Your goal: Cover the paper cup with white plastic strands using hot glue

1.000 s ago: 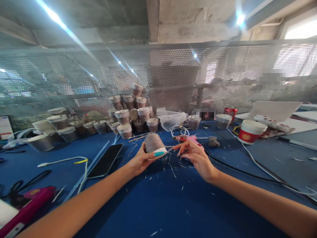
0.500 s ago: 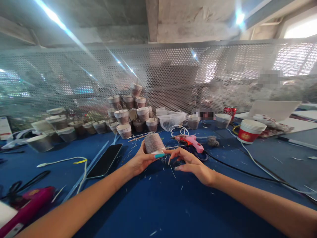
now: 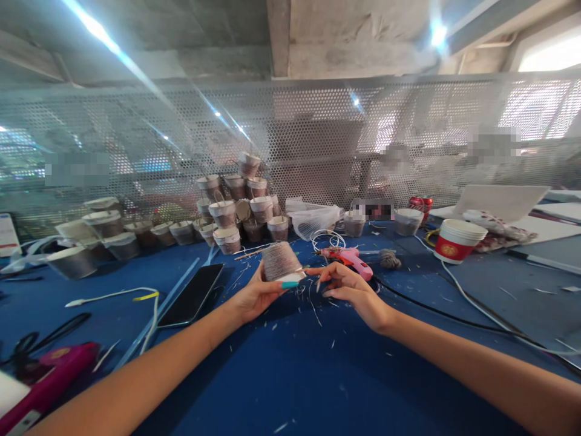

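My left hand (image 3: 253, 298) is closed around a small cup (image 3: 282, 261) wrapped in grey-brown yarn. The cup lies tilted, with its white rim toward the lower right, and my thumb with a teal nail presses near that rim. My right hand (image 3: 356, 295) hovers just right of the cup, its fingers apart and partly bent. Its index fingertip reaches the rim, touching it or very nearly so. Behind that hand lies a pink hot glue gun (image 3: 358, 263), with a small ball of grey yarn (image 3: 389, 259) beside it.
Yarn-wrapped cups (image 3: 222, 213) are stacked at the back, with more cups (image 3: 106, 224) at left. A phone (image 3: 194, 295) and a white cable (image 3: 113, 292) lie left of my hands. Red-and-white paper cups (image 3: 458, 242) stand right. Thread scraps litter the blue table (image 3: 318, 375).
My right hand has shifted slightly up and its thumb has risen toward the other fingers. The cup has tipped a little in my left hand, which stays nearly in place.
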A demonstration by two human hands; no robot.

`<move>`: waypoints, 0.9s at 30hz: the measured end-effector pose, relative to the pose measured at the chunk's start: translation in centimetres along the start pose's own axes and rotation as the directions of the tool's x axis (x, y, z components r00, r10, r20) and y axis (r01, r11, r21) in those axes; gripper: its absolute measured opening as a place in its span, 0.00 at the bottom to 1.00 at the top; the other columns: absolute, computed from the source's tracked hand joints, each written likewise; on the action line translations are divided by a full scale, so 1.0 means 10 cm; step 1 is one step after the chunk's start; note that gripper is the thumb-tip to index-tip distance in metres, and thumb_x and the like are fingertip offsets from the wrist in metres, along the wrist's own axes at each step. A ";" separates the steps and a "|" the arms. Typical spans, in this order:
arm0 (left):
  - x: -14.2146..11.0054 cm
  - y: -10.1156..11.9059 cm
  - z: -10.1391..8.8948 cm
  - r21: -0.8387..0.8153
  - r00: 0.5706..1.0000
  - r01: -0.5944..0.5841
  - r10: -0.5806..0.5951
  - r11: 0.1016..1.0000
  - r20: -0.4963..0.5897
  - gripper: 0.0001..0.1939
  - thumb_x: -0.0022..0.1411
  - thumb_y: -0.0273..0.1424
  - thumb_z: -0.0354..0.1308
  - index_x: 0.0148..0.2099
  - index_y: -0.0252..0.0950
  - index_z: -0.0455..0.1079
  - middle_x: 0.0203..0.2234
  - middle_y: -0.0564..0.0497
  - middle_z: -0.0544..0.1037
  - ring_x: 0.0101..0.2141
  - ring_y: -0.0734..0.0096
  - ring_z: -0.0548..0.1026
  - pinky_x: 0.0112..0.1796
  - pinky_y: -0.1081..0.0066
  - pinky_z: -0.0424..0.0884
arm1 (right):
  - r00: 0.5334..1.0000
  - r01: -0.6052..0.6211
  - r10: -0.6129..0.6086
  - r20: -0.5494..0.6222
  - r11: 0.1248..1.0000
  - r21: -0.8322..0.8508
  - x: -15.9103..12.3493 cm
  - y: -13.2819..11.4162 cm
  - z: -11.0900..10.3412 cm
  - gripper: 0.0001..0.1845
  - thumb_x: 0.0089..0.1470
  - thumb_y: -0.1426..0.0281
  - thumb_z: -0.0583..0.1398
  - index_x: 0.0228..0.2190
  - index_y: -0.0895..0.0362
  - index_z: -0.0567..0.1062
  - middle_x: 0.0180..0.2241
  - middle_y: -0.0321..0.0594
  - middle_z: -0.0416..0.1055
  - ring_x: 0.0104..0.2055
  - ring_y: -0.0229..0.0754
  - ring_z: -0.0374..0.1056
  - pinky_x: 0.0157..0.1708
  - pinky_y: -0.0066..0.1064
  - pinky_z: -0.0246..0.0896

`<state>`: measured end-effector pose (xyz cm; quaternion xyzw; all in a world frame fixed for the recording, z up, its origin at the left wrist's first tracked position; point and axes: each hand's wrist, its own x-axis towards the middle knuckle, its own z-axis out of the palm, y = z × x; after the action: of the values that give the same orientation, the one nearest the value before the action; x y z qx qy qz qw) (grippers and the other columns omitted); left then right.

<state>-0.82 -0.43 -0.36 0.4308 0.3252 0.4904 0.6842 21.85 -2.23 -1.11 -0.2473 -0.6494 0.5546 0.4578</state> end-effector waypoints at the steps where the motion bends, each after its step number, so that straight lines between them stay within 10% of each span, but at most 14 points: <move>1: 0.00 0.00 -0.01 -0.011 1.000 -0.004 0.004 1.000 0.007 0.40 0.36 0.19 0.70 0.52 0.39 0.60 0.43 0.45 0.76 0.46 0.56 0.75 0.53 0.60 0.66 | 1.000 0.002 -0.002 -0.012 1.000 0.011 0.01 0.01 0.00 0.08 0.45 0.75 0.57 0.30 0.54 0.67 0.50 0.41 0.71 0.49 0.43 0.64 0.46 0.39 0.57; 10: 0.02 -0.01 0.04 -0.067 1.000 -0.016 0.015 0.998 -0.019 0.44 0.34 0.17 0.69 0.54 0.35 0.55 0.44 0.41 0.75 0.45 0.54 0.75 0.55 0.54 0.63 | 0.986 0.078 -0.098 -0.133 0.986 -0.146 -0.03 -0.03 -0.05 0.03 0.47 0.73 0.56 0.27 0.54 0.68 0.43 0.41 0.74 0.42 0.44 0.65 0.45 0.41 0.56; 19: 0.02 -0.04 0.02 0.000 0.999 0.005 -0.005 1.000 0.052 0.39 0.40 0.20 0.68 0.54 0.37 0.58 0.42 0.44 0.77 0.46 0.55 0.75 0.55 0.54 0.62 | 0.983 0.168 -0.118 0.140 0.884 -0.435 -0.14 -0.16 0.03 0.09 0.49 0.74 0.58 0.35 0.53 0.71 0.52 0.38 0.69 0.52 0.47 0.58 0.55 0.48 0.47; 27: 0.04 -0.05 -0.03 -0.009 0.999 -0.006 0.006 1.000 0.045 0.36 0.37 0.19 0.69 0.51 0.34 0.62 0.42 0.43 0.77 0.44 0.57 0.76 0.52 0.58 0.67 | 0.933 0.132 -0.279 -0.228 0.853 -0.505 -0.05 -0.07 -0.03 0.04 0.47 0.75 0.52 0.26 0.54 0.65 0.38 0.41 0.73 0.38 0.43 0.64 0.38 0.39 0.58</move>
<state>-0.73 -0.03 -0.97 0.4398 0.3062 0.4840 0.6918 22.48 -2.70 -0.67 -0.3610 -0.7142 0.2801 0.5302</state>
